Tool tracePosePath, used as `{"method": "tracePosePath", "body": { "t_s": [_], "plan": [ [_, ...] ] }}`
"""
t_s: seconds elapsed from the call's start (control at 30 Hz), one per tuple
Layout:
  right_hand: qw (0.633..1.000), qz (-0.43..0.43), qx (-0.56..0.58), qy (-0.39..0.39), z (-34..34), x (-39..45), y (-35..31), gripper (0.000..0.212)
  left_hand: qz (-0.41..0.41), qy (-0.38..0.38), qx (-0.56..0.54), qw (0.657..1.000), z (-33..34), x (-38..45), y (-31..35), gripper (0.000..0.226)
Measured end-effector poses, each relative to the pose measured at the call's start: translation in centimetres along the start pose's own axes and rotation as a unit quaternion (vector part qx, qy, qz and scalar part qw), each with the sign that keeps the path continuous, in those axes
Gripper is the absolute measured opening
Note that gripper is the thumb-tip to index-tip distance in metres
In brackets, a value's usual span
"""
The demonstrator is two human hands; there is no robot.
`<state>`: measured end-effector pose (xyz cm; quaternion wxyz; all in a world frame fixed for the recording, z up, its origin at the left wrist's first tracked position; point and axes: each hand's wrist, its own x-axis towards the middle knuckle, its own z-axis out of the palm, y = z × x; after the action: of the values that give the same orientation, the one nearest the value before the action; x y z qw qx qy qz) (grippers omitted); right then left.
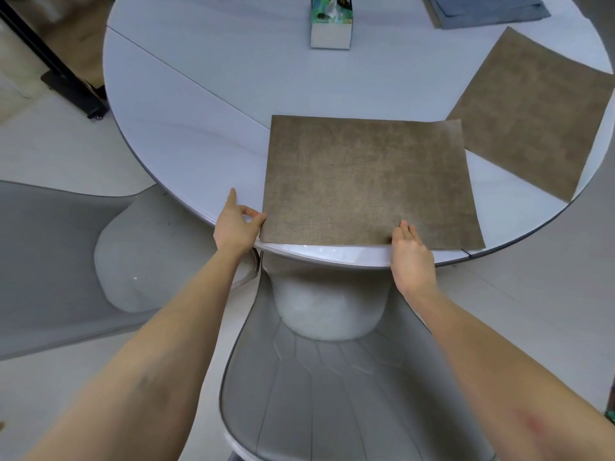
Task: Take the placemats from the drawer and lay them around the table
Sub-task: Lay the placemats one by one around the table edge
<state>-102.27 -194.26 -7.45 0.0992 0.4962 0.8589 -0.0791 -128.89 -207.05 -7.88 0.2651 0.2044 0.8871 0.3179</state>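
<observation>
A brown woven placemat (366,181) lies flat at the near edge of the round white table (186,134). My left hand (237,224) pinches its near left corner between thumb and fingers, one finger pointing straight over the table. My right hand (411,254) rests with straight fingers on the mat's near edge, right of the middle. A second brown placemat (532,114) lies on the table at the right, turned at an angle, its far corner close to the table rim.
A tissue box (331,24) stands near the table's middle at the back. Folded grey-blue cloth (486,8) lies at the back right. One grey chair (332,377) is tucked in below me, another (60,261) stands to the left. A black stand (66,78) is at the far left.
</observation>
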Motion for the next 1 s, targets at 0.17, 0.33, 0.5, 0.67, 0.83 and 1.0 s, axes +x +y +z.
{"method": "tracePosePath", "body": {
  "t_s": [0.17,0.33,0.5,0.67,0.83,1.0],
  "plan": [
    [1.0,0.0,0.002,0.004,-0.1,0.0,-0.2,0.044,-0.025,0.032,0.019,0.999,0.4,0.2,0.1,0.068],
    [1.0,0.003,0.001,0.009,0.2,0.0,-0.6,0.046,-0.022,0.058,0.042,0.997,0.8,0.4,0.6,0.052],
    [1.0,0.004,0.001,0.014,0.5,0.1,-0.6,0.044,-0.018,0.038,0.077,0.996,1.0,0.7,0.5,0.035],
    [1.0,-0.004,0.014,0.019,0.5,0.3,-0.4,0.044,-0.028,-0.006,0.119,0.992,1.8,1.8,0.5,0.02],
    [0.999,-0.009,0.047,0.01,0.6,0.3,-0.2,0.033,-0.03,-0.016,0.119,0.992,2.1,2.3,0.3,0.023],
    [0.996,-0.015,0.073,0.045,0.6,-0.3,0.8,0.038,-0.031,-0.018,0.109,0.993,1.9,2.2,0.5,0.023]
  ]
}}
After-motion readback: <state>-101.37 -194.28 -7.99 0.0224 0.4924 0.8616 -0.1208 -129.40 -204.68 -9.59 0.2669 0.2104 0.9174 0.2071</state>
